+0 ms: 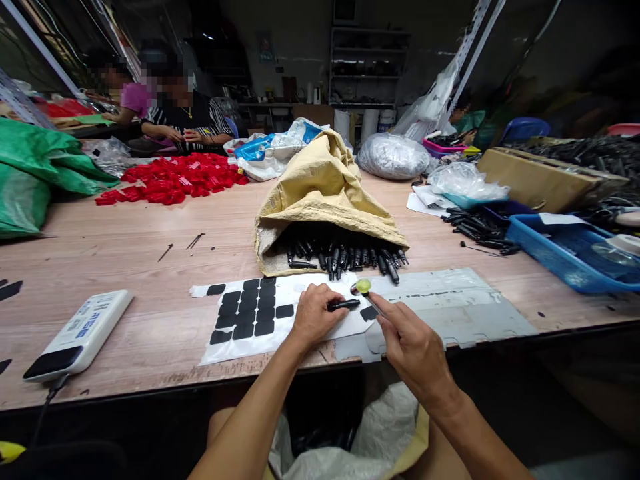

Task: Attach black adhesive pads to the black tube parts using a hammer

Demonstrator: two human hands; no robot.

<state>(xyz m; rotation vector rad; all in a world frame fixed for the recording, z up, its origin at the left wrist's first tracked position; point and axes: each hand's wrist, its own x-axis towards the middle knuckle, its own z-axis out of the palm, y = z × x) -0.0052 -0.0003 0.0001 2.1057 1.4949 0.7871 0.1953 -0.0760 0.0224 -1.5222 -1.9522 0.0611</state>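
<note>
My left hand (316,312) lies low over the table, its fingers closed round a short black pen-like tube (344,305) that points right. My right hand (416,343) grips the handle of what looks like a small hammer with a yellow-green head (363,287), just above and right of the tube. Beneath my left hand is a white backing sheet (273,341) with rows of black rounded-square pads (243,315). One loose black pad (369,313) sits beside the tube. Straight ahead, a yellow woven sack (325,180) lies with its mouth towards me, spilling black tubes (345,259).
At left are a white power bank (80,333), a green sack (45,167) and a red heap of parts (175,177); a co-worker (187,113) sits behind. A blue basket (565,257) and cardboard box (540,177) stand right. An open white sack (345,460) is at my lap.
</note>
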